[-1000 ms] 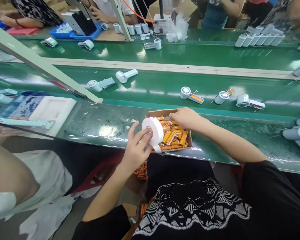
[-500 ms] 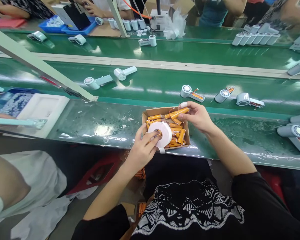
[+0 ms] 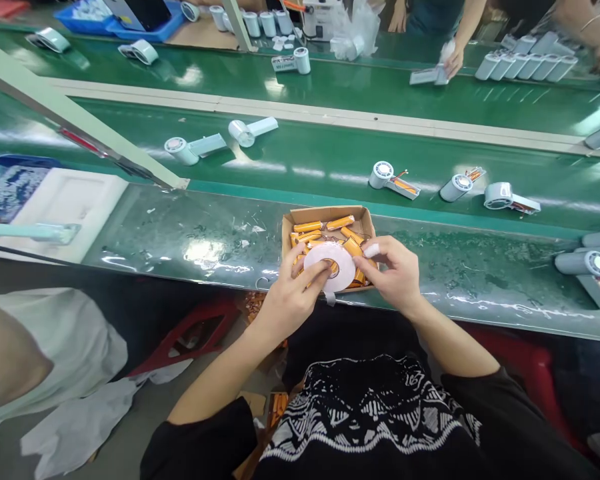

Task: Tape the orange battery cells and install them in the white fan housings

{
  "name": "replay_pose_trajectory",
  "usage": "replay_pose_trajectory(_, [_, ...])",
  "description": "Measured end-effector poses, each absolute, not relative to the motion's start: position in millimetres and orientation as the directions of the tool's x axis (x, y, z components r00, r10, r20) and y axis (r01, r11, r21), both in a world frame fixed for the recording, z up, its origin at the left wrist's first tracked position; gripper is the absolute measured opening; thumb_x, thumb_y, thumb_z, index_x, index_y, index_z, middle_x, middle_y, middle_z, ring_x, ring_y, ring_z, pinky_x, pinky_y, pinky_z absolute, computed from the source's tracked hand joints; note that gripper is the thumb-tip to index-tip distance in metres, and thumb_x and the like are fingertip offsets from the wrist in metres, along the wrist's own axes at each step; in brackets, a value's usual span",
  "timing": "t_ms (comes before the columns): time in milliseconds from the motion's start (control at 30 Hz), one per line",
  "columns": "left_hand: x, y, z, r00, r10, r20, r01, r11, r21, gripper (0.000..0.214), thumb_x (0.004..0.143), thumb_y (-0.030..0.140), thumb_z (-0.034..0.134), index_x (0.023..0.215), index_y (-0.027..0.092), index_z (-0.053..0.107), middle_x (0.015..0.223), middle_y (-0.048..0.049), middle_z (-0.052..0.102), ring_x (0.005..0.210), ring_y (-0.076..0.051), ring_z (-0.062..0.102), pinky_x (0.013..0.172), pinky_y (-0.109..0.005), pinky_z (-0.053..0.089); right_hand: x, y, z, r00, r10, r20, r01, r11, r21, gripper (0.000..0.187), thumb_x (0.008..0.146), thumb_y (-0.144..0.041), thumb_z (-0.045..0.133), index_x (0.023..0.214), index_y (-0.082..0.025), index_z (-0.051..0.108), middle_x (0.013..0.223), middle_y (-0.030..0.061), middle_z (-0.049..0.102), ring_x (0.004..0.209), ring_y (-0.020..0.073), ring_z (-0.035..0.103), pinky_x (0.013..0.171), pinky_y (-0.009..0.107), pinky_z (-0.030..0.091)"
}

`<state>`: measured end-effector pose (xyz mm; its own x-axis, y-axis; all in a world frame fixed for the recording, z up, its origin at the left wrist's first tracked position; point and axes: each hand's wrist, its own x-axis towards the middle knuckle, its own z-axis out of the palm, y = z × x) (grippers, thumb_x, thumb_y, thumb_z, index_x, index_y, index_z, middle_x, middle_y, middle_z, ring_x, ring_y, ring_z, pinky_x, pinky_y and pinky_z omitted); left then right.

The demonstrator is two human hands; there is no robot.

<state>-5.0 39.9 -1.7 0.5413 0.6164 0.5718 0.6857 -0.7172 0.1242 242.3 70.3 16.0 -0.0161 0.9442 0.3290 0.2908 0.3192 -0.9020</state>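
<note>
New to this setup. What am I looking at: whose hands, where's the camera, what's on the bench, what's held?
There is no machine here: the one camera sits on a person's head and looks down at their own bare hands.

The left hand grips a white tape roll, thumb at its core. The right hand touches the roll's other side; one of its fingertips wears a white cover.

Under the roll sits a small cardboard box of orange cylinders, on a clear-covered ledge.

Beyond it run green conveyor belts carrying small white handheld fans. Other people work at the far side.
</note>
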Motion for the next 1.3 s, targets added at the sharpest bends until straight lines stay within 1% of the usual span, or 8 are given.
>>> replay_pose_trajectory(100, [-4, 37, -1, 0.544, 0.632, 0.552, 0.72, -0.69, 0.08, 0.044, 0.1, -0.001, 0.063, 0.138, 0.02, 0.069, 0.137, -0.0103, 0.071, 0.165, -0.043, 0.035, 0.114, -0.056, 0.066, 253, 73, 14, -0.106, 0.992, 0.072, 0.131, 0.086, -0.988, 0.041, 0.085, -0.047, 0.089, 0.116, -0.025, 0.076, 0.118, 0.0094, 0.083, 0.104, 0.0257, 0.081, 0.095, 0.046, 0.071])
replay_pose_trajectory(233, [6, 37, 3, 0.548, 0.65, 0.526, 0.756, -0.655, 0.023, 0.049, 0.101, 0.006, 0.066, 0.147, 0.022, 0.067, 0.142, -0.0126, 0.07, 0.157, -0.042, 0.047, 0.116, -0.058, 0.063, 266, 96, 26, -0.269, 0.959, -0.089, 0.059, -0.076, -0.995, 0.062, 0.077, -0.044, 0.097, 0.13, -0.023, 0.073, 0.111, 0.0079, 0.084, 0.105, 0.0277, 0.082, 0.103, 0.052, 0.069])
replay_pose_trajectory(467, [55, 43, -1, 0.322, 0.616, 0.719, 0.826, -0.554, 0.105, 0.035, 0.101, 0.029, 0.077, 0.135, 0.021, 0.072, 0.097, -0.0099, 0.077, 0.124, -0.038, 0.067, 0.114, -0.069, 0.055, 217, 79, 0, 0.252, 0.966, 0.062, -0.214, 0.118, -0.97, 0.083, 0.088, -0.06, 0.082, 0.157, -0.034, 0.045, 0.144, 0.0131, 0.07, 0.13, 0.0312, 0.073, 0.108, 0.051, 0.066])
replay_pose_trajectory(700, [86, 7, -25, 0.489, 0.615, 0.618, 0.606, -0.75, 0.266, 0.031, 0.099, 0.023, 0.076, 0.13, 0.028, 0.077, 0.096, -0.0045, 0.076, 0.113, -0.028, 0.07, 0.119, -0.059, 0.054, 284, 146, 19, 0.32, 0.891, 0.322, 0.07, 0.317, -0.946, 0.066, 0.1, -0.057, 0.07, 0.159, -0.037, 0.049, 0.149, 0.0106, 0.063, 0.147, 0.0341, 0.06, 0.108, 0.053, 0.066])
replay_pose_trajectory(800, [58, 27, -21, 0.438, 0.711, 0.55, 0.713, -0.648, 0.27, 0.032, 0.1, 0.024, 0.076, 0.131, 0.023, 0.077, 0.107, -0.0098, 0.078, 0.122, -0.033, 0.067, 0.118, -0.064, 0.053, 316, 173, 34, 0.208, 0.888, 0.411, 0.18, 0.378, -0.908, 0.066, 0.1, -0.061, 0.069, 0.161, -0.041, 0.05, 0.153, 0.0084, 0.062, 0.144, 0.0327, 0.062, 0.101, 0.048, 0.069])
replay_pose_trajectory(1000, [1, 98, 5, 0.473, 0.803, 0.362, 0.607, -0.595, 0.527, 0.045, 0.102, 0.05, 0.075, 0.134, 0.019, 0.074, 0.123, -0.0124, 0.077, 0.127, -0.033, 0.063, 0.109, -0.057, 0.058, 304, 117, 17, -0.156, 0.976, 0.152, 0.019, 0.156, -0.988, 0.09, 0.089, -0.047, 0.086, 0.167, -0.032, 0.044, 0.125, 0.0084, 0.081, 0.113, 0.0298, 0.079, 0.097, 0.051, 0.07])
replay_pose_trajectory(1133, [24, 108, 33, 0.46, 0.825, 0.329, 0.438, -0.533, 0.724, 0.048, 0.115, 0.057, 0.049, 0.134, 0.022, 0.075, 0.105, -0.0079, 0.077, 0.102, -0.024, 0.071, 0.098, -0.047, 0.06, 301, 86, 18, -0.374, 0.921, 0.11, 0.177, 0.187, -0.966, 0.09, 0.097, -0.031, 0.077, 0.174, -0.034, 0.031, 0.126, 0.0058, 0.083, 0.122, 0.0291, 0.078, 0.114, 0.056, 0.061])
replay_pose_trajectory(1300, [48, 118, 42, 0.629, 0.709, 0.318, 0.239, -0.566, 0.789, 0.038, 0.114, 0.051, 0.055, 0.111, 0.023, 0.081, 0.092, -0.0046, 0.07, 0.088, -0.019, 0.068, 0.083, -0.037, 0.059, 305, 78, 22, -0.477, 0.874, 0.097, 0.215, 0.222, -0.951, 0.083, 0.1, -0.024, 0.073, 0.173, -0.032, 0.034, 0.127, 0.0082, 0.083, 0.124, 0.0281, 0.078, 0.113, 0.053, 0.061])
